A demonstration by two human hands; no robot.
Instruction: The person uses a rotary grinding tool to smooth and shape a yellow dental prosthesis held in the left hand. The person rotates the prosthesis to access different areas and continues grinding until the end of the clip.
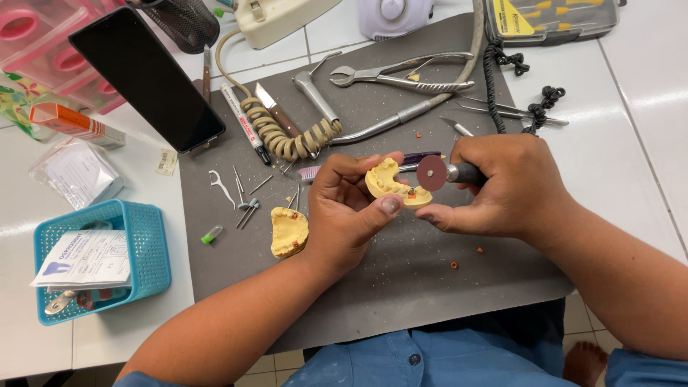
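Between the two hands, above a grey mat (401, 279), the left hand (344, 215) pinches a yellow dental cast (387, 183) between thumb and fingers. Closed around a handpiece (466, 173), the right hand (502, 188) sets its dark red disc (432, 173) against the cast's edge. A second yellow cast (289, 233) lies on the mat just left of the left hand, with pliers (401, 73) and a coiled cord (283, 136) farther back.

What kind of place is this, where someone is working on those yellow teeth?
Most likely a dental lab workbench. The left hand holds a yellow plaster tooth model, the right hand holds a rotary tool with a reddish disc, and pliers lie on the grey mat.
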